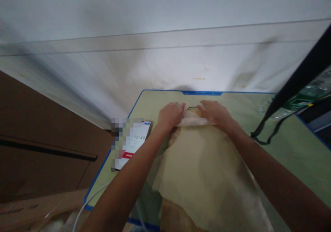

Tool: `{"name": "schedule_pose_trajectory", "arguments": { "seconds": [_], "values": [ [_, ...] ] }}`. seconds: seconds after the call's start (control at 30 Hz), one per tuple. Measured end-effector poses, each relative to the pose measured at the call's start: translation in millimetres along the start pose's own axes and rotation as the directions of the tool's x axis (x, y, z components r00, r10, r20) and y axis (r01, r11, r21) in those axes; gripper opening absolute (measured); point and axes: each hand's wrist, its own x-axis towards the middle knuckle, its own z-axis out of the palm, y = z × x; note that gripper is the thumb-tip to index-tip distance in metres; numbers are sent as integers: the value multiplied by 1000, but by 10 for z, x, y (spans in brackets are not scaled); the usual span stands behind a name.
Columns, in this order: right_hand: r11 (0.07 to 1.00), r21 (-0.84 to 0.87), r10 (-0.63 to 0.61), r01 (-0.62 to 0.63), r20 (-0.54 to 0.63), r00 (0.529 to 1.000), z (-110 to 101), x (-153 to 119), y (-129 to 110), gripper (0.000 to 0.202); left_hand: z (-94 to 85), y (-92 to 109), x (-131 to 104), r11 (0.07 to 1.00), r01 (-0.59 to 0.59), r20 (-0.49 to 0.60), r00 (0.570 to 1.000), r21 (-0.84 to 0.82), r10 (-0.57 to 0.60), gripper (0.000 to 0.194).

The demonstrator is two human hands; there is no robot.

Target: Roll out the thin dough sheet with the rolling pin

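Note:
A broad beige sheet, cloth or paper I cannot tell, lies down the middle of the small table and runs off the bottom of the view. Its far end is a whitish folded or rolled edge. My left hand is closed on the left end of this edge, and my right hand grips the right end. Between my fingertips a thin dark curved line shows just beyond the fold. Browner patches appear along the sheet's left side. The undersides of my fingers are partly hidden.
A lit phone lies at the table's left, beside my left forearm. A white cable crosses the front left edge. At right are a black strap and a clear plastic bottle. The blue-edged table stands against a white wall.

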Motion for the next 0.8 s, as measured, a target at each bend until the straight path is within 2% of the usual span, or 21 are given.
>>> {"name": "schedule_pose_trajectory", "arguments": {
  "seconds": [0.07,0.2,0.37,0.5,0.63,0.8],
  "values": [
    [999,-14,49,-49,-45,998,9,97,10,42,-14,-16,73,1000,-1,8,1000,22,1,49],
    [995,-24,93,-96,-125,988,29,225,28,40,-8,-23,170,998,58,-58,997,3,-58,59],
    [994,-15,111,-112,-44,993,41,246,36,39,-12,-2,159,996,81,-74,994,-30,-83,59],
    [986,-11,164,-164,18,986,-18,99,-8,40,-15,26,44,993,95,-78,992,-63,-100,59],
    [984,18,179,-179,-1,984,-96,-149,-85,40,4,63,-128,993,101,-88,990,-63,-106,58],
    [998,2,68,-68,-88,994,-36,-536,-117,42,35,146,-410,997,69,-174,982,-44,-75,50]
  ]
}}
